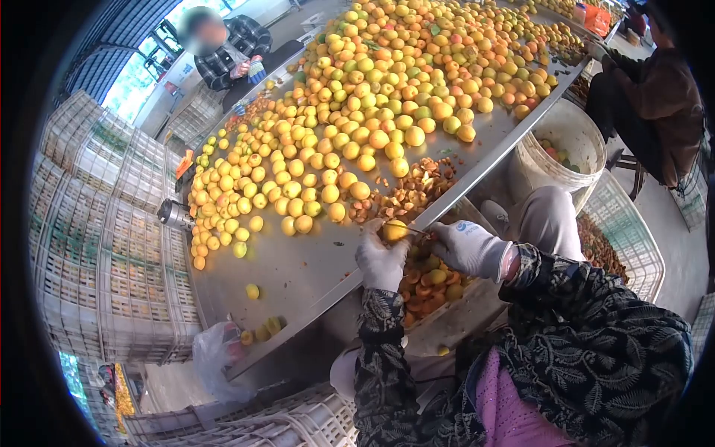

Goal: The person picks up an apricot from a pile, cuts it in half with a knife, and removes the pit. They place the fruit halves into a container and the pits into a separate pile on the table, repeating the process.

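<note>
Apricot [395, 230] was at the near edge of the metal surface [298, 276], held between the two gloved hands, in the only view, from the head. The left hand [381, 262] had its fingers closed under and around the fruit. The right hand [471, 247] was just beside it, its fingers curled on what looked like a thin blade [418, 231] that reached to the fruit; the blade was too small to be sure.

I judged the apricot to be light and soft, with smooth skin that can slip when it is wet with juice, and easy to bruise. It should be taken around its sides with a gentle grip, not squeezed.

On the surface lay a big heap of fruit [357, 112] and, near the hands, a smaller heap of brown stones [417, 190].

For containers, a crate [454, 320] sat under the edge, directly below the hands, with orange halves in it. A white bucket [532, 175] stood to the right, with a few fruits at the bottom. A flat crate [648, 253] beside the knee had brownish pieces; I could not tell what they were. A plastic bag [212, 350] hung at the left corner, and some fruits lay just beside it. Empty crates [97, 223] were stacked at the left.
</note>
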The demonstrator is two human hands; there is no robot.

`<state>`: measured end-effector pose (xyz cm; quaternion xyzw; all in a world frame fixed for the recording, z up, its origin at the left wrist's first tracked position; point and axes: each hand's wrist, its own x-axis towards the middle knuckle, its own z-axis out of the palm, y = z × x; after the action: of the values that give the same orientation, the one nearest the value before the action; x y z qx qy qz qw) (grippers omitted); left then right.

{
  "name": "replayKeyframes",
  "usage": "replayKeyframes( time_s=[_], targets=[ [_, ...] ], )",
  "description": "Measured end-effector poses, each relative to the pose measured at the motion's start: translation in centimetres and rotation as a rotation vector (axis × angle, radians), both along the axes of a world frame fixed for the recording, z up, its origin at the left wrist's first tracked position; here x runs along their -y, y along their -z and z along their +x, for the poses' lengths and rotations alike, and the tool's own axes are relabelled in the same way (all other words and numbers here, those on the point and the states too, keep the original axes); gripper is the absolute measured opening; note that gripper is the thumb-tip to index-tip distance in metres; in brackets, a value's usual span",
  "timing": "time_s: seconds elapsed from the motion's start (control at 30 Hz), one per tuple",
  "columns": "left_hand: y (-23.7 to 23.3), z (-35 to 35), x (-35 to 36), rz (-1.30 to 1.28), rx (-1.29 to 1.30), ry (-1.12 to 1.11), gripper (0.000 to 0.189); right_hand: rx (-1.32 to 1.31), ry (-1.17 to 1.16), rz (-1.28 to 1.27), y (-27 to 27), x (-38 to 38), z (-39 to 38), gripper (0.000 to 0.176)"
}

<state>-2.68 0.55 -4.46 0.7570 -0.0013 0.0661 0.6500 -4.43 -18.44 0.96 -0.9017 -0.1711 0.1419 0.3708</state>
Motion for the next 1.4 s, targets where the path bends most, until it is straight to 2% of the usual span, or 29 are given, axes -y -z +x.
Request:
replayKeyframes(
  time_s=[0.1, 0.2, 0.3, 0.4, 0.47, 0.53, 0.57, 0.6, 0.67, 0.73, 0.8, 0.87, 0.9, 0.97, 1.1, 1.2, 1.27, 1.3, 1.33, 1.4],
  targets=[
    [-0.1, 0.1, -0.2, 0.054, -0.008, 0.005, 0.053, 0.029, -0.009, -0.014, 0.0, -0.1, -0.1, 0.038],
    [1.1, 0.7, -0.7, -0.066, -0.020, 0.033, 0.053, 0.060, -0.050, -0.043, -0.4, -0.2, 0.3, 0.038],
    [1.4, 0.9, -0.8, 0.036, -0.015, 0.035, 0.055, 0.030, -0.082, -0.087, -1.4, 0.0, 0.6, 0.037],
    [-0.5, 0.3, -0.5, 0.073, 0.021, 0.023, 0.055, -0.016, -0.103, -0.089, -1.8, 0.0, 0.8, 0.036],
    [-2.2, -0.3, -0.1, 0.273, -0.068, -0.028, 0.051, -0.056, -0.097, -0.088, -1.4, 0.1, 0.9, 0.035],
    [-1.9, 0.0, -0.3, 0.315, 0.029, -0.018, 0.049, 0.158, -0.168, -0.038, -1.1, 0.2, 1.3, 0.033],
    [-1.8, 0.2, -0.3, 0.357, 0.126, -0.006, 0.047, 0.158, -0.166, -0.037, -1.6, 0.2, 1.5, 0.033],
    [-1.7, 0.2, -0.7, 0.359, 0.125, -0.001, 0.047, 0.051, -0.184, -0.074, -2.3, 0.2, 1.7, 0.032],
    [-3.4, 0.2, -1.1, 0.634, 0.163, 0.063, 0.046, -0.062, -0.195, -0.111, -4.6, -0.1, 2.1, 0.031],
    [-3.4, 0.4, -1.5, 0.646, 0.130, 0.084, 0.045, -0.214, -0.201, -0.259, -6.2, -0.6, 2.4, 0.030],
    [-3.6, 0.3, -1.7, 0.662, 0.096, 0.100, 0.045, -0.186, -0.181, -0.255, -4.4, -1.0, 2.5, 0.028],
    [-4.2, 0.2, -1.8, 0.745, 0.134, 0.112, 0.043, 0.080, -0.190, -0.137, -1.3, -1.2, 2.7, 0.027],
    [-4.3, 0.3, -1.9, 0.749, 0.131, 0.110, 0.043, 0.126, -0.153, -0.106, 1.3, -1.6, 3.1, 0.026],
    [-4.3, 0.3, -1.9, 0.872, 0.212, 0.097, 0.043, 0.137, -0.150, -0.075, 2.3, -1.8, 3.1, 0.026],
    [-4.0, 0.6, -2.5, 0.869, 0.253, 0.108, 0.045, 0.242, -0.123, 0.079, 4.2, -1.7, 2.7, 0.025],
    [-4.1, 0.2, -2.4, 0.981, 0.286, 0.173, 0.050, 0.251, -0.124, 0.148, 3.5, -1.3, 2.6, 0.025],
    [-4.4, -0.1, -2.1, 0.972, 0.141, 0.150, 0.054, 0.157, -0.235, -0.070, 1.3, -0.9, 3.1, 0.026],
    [-4.4, -0.5, -1.9, 0.973, 0.132, 0.155, 0.054, 0.281, -0.351, -0.102, 1.1, -0.3, 3.2, 0.023],
    [-4.9, -0.8, -1.6, 1.036, 0.176, 0.135, 0.055, 0.270, -0.352, -0.100, -0.3, -0.3, 3.2, 0.023],
    [-5.9, -1.2, -0.9, 1.095, 0.217, 0.127, 0.057, 0.001, -0.327, -0.213, -3.3, -0.8, 3.1, 0.020]
  ],
)
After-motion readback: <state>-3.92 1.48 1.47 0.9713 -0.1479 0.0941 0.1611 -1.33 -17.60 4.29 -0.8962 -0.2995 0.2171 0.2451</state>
